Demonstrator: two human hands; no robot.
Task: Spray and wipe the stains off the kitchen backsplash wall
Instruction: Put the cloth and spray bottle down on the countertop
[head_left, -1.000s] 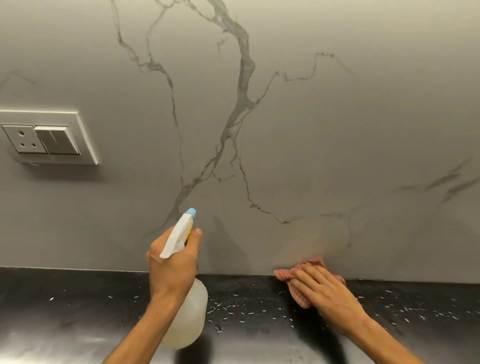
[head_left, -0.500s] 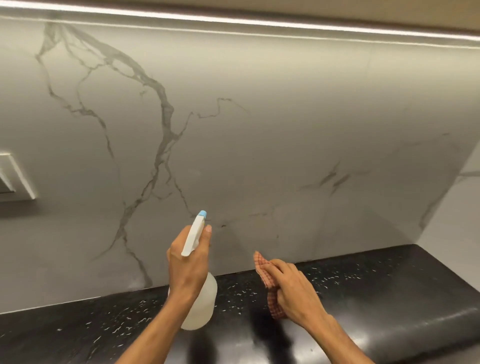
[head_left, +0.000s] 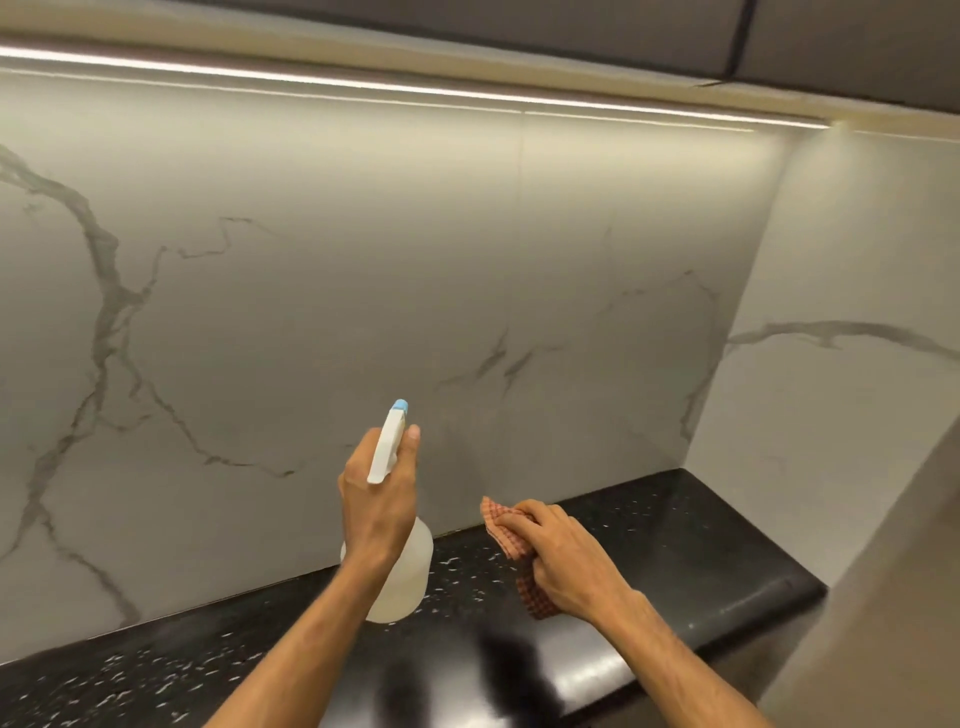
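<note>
The marble-look backsplash wall (head_left: 363, 270), grey with dark veins, fills the view. My left hand (head_left: 379, 499) grips a translucent spray bottle (head_left: 408, 566) with a white trigger head and blue nozzle tip, held upright with the nozzle aimed at the wall. My right hand (head_left: 561, 556) holds a crumpled red-checked cloth (head_left: 501, 525) just above the counter, a short way off the wall. No distinct stain is visible on the wall near the hands.
A black speckled countertop (head_left: 675, 530) runs along the wall's base and ends at a rounded corner on the right. A side wall (head_left: 831, 415) meets the backsplash at the right. A light strip (head_left: 363, 85) glows under dark upper cabinets (head_left: 519, 31).
The view has swung right and upward; the switch plate has left the frame. My right hand lifted the cloth off the wall's base. The bottle stayed held in my left hand.
</note>
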